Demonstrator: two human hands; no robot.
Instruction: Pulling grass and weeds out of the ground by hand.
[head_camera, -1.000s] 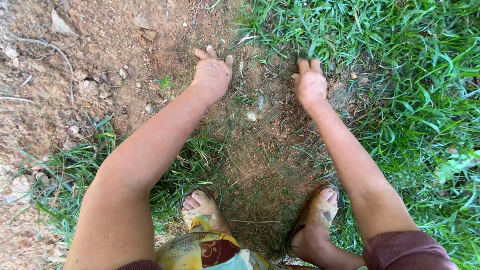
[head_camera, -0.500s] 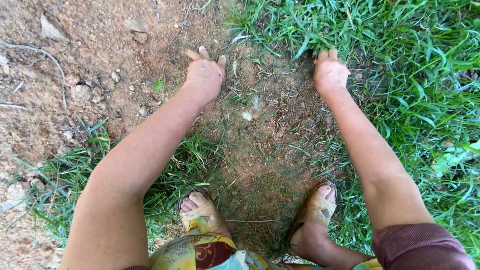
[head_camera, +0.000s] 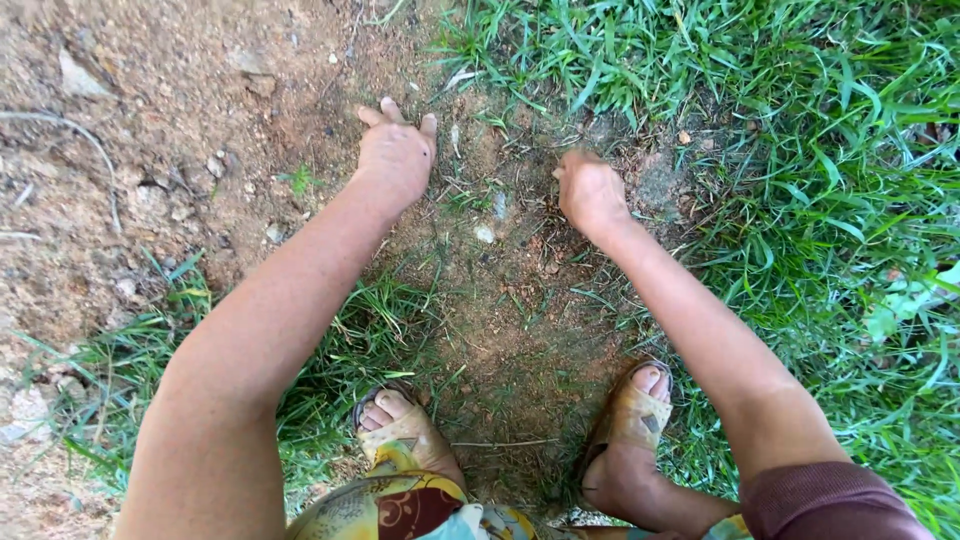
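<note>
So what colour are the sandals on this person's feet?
Tan-brown sandals, dusty; clearest in the head view.

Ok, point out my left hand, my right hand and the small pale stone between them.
left hand (head_camera: 396, 160), head view, back of hand.
right hand (head_camera: 590, 193), head view, knuckles.
small pale stone (head_camera: 484, 235), head view, its top.

Two bare hands reach toward the ground: the left hand (head_camera: 396, 155) and the right hand (head_camera: 590, 192). Two feet show below, each in a tan sandal: left sandal (head_camera: 405, 432), right sandal (head_camera: 630, 415). One small pale pebble (head_camera: 484, 235) lies between the hands.
</note>
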